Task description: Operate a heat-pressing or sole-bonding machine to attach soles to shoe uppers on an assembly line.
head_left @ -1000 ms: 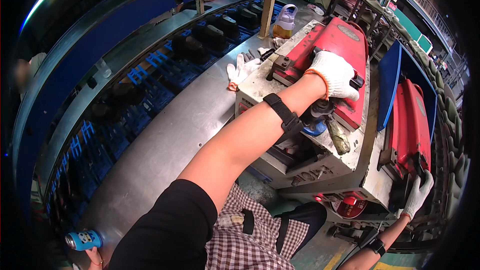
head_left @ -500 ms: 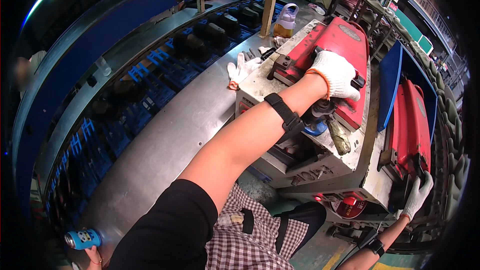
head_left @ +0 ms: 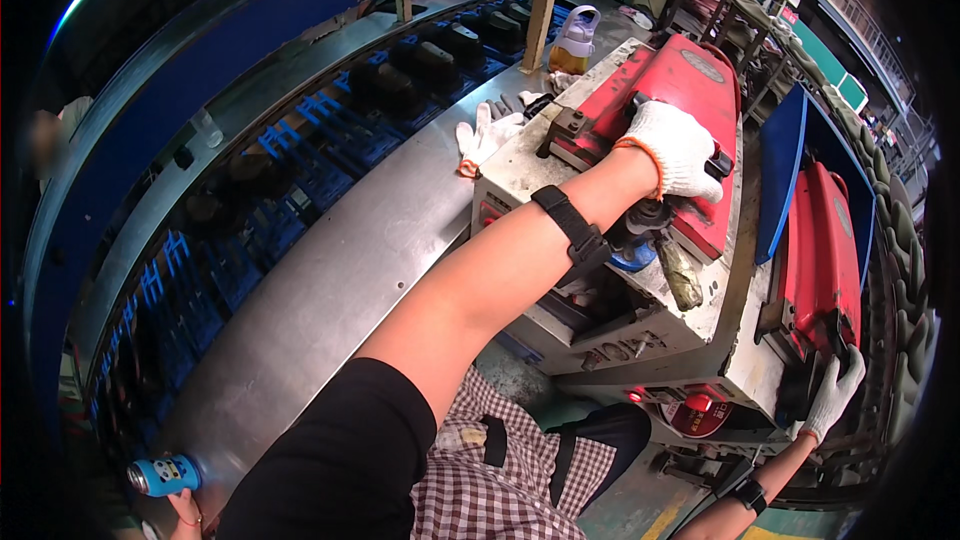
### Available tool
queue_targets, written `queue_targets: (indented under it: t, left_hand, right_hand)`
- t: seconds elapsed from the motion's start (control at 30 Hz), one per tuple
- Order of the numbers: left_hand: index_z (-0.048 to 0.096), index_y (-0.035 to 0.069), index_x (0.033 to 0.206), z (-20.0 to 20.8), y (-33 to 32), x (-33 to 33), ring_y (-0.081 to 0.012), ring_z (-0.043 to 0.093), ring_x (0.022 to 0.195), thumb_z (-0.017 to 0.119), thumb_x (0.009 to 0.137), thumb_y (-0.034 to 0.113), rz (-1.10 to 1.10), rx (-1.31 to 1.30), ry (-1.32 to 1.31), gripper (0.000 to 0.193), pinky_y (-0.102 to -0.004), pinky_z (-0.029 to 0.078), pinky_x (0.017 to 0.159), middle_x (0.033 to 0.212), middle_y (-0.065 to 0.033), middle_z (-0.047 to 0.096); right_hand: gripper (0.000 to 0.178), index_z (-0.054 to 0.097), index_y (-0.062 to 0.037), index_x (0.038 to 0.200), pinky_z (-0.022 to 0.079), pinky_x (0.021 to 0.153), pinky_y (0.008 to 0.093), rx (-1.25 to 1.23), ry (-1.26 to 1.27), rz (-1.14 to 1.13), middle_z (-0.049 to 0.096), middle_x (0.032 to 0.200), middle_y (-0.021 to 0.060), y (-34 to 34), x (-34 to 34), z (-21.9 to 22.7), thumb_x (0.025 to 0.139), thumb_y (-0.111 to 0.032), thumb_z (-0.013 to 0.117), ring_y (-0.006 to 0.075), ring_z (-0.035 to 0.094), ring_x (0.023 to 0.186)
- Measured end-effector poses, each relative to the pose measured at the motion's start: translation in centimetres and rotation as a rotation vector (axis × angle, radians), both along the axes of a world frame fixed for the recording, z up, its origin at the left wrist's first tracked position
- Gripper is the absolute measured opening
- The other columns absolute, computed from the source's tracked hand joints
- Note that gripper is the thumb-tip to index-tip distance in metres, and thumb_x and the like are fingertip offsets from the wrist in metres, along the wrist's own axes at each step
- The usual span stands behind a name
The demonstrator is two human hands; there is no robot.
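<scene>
My left hand [head_left: 675,145], in a white glove with an orange cuff, lies on the lid of a red press [head_left: 680,80] on a grey machine body [head_left: 530,170]. Its fingers curl over the lid's right edge next to a black handle [head_left: 716,165]. A black strap circles that forearm. My right hand [head_left: 832,395], also gloved, grips the lower end of a second red press [head_left: 820,260] at the lower right. A blue panel [head_left: 780,170] stands between the two presses.
A spare white glove [head_left: 485,135] lies on the steel table [head_left: 330,290] beside the machine. A capped bottle [head_left: 575,40] stands behind it. Dark shoes [head_left: 425,65] ride a blue conveyor at left. Someone else's hand holds a blue can [head_left: 165,475] at bottom left.
Both hands stay where they were on the presses. The blue can at the bottom left has shifted slightly.
</scene>
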State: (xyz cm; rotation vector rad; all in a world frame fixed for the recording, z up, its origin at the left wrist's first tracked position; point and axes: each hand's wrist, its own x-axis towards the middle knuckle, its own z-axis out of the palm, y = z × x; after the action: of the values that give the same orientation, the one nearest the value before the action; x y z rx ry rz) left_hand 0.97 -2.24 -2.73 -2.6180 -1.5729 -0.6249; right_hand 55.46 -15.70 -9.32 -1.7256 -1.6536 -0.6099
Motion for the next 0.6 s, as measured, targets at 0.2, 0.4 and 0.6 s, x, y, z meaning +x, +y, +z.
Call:
queue_targets:
  t: [0.2, 0.4, 0.6]
  left_hand:
    - [0.081, 0.012, 0.089, -0.07, 0.05, 0.05, -0.0332, 0.074, 0.083, 0.065, 0.074, 0.063, 0.004, 0.01, 0.005, 0.056, -0.0452, 0.057, 0.075, 0.088, -0.0159, 0.076]
    - [0.081, 0.012, 0.089, -0.18, 0.12, 0.05, -0.0331, 0.074, 0.084, 0.065, 0.075, 0.064, 0.002, 0.014, 0.005, 0.056, -0.0452, 0.057, 0.076, 0.089, -0.0154, 0.077]
    - [0.081, 0.012, 0.089, -0.23, 0.11, 0.09, -0.0326, 0.074, 0.085, 0.066, 0.074, 0.064, 0.01, 0.022, 0.0, 0.056, -0.0449, 0.057, 0.076, 0.09, -0.015, 0.077]
  right_hand:
    - [0.037, 0.057, 0.0012, 0.135, 0.038, 0.113, 0.0421, -0.005, 0.018, 0.005, 0.057, 0.135, 0.0171, 0.01, 0.08, -0.01, 0.1, -0.011, 0.06, 0.0323, 0.053, 0.13]
    - [0.037, 0.057, 0.0009, 0.135, 0.038, 0.113, 0.0422, -0.008, 0.005, 0.006, 0.057, 0.135, 0.0172, 0.06, 0.46, -0.1, 0.1, -0.012, 0.06, 0.0324, 0.053, 0.13]
    - [0.038, 0.057, 0.0003, 0.136, 0.038, 0.113, 0.0423, -0.007, 0.014, 0.004, 0.057, 0.136, 0.017, 0.0, 0.09, -0.01, 0.1, -0.012, 0.061, 0.0324, 0.053, 0.131]
